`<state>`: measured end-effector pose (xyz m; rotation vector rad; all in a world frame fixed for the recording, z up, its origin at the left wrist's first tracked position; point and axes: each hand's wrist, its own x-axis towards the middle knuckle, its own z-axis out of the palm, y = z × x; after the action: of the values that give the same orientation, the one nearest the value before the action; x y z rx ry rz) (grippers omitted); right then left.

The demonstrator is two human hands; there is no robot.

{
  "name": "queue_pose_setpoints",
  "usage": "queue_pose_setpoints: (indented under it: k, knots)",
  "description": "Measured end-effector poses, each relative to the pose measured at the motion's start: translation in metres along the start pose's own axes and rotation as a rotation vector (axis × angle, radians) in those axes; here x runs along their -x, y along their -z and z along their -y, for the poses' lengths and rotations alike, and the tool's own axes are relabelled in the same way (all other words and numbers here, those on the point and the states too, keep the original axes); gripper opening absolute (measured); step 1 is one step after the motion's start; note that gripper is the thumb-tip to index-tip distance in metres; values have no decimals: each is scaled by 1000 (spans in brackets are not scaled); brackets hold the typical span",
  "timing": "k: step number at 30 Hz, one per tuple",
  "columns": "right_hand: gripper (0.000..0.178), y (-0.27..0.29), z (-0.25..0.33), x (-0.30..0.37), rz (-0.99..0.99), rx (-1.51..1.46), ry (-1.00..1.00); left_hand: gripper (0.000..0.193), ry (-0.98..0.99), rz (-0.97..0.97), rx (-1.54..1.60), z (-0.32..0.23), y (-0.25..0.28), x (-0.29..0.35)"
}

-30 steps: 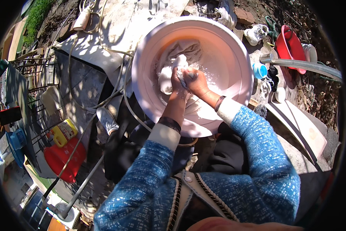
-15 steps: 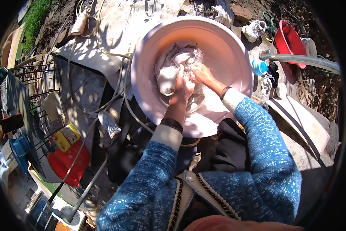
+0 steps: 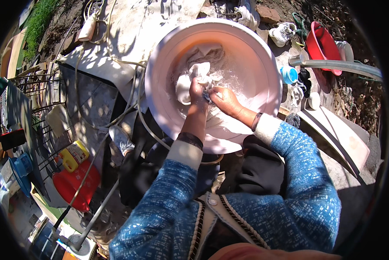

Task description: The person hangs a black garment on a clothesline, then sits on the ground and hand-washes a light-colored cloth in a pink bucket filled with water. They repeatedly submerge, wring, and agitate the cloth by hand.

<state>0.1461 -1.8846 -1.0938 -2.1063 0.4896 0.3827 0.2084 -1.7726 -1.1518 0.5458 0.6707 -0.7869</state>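
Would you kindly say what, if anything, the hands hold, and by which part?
Left hand and right hand grip white cloth by bunched folds; edge or middle, unclear.

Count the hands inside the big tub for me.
2: the left hand and, just to its right, the right hand, both gripping white cloth inside the tub. None seems hidden.

The person's curled left hand (image 3: 198, 92) and right hand (image 3: 225, 100) are hiding the gripped part of the crumpled wet white cloth (image 3: 199, 69), and its folds are running indistinctly into water in the round pale-pink plastic basin (image 3: 156, 86). The dark fisheye rim is cutting off the translucent grey hose (image 3: 346, 66); the upper edge is cropping a scuffed white shoe (image 3: 248, 17).
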Motion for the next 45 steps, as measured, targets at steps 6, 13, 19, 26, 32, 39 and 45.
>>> queue_pose_setpoints:
  k: [6,13,19,26,32,39,45]
  knots:
    - [67,28,-39,10,-107,44,62,46,-33,260,208,9,-2,7]
    - [60,-7,-66,-30,-556,48,59,56,85,149,-19,38,-13,2]
    - [35,-9,-119,-60,-40,358,-169,30,-406,408,-455,30,30,-11]
    - [15,0,1,11,27,-202,203,41,-80,162,4,12,10,-17]
    - [29,10,54,-1,-93,159,34,43,50,102,-74,26,8,14]
    - [35,-8,8,-12,-49,-40,31,34,-13,246,-49,2,-8,-6]
    - [41,16,-68,-48,-703,79,-183,45,-296,79,-184,-9,-16,-15]
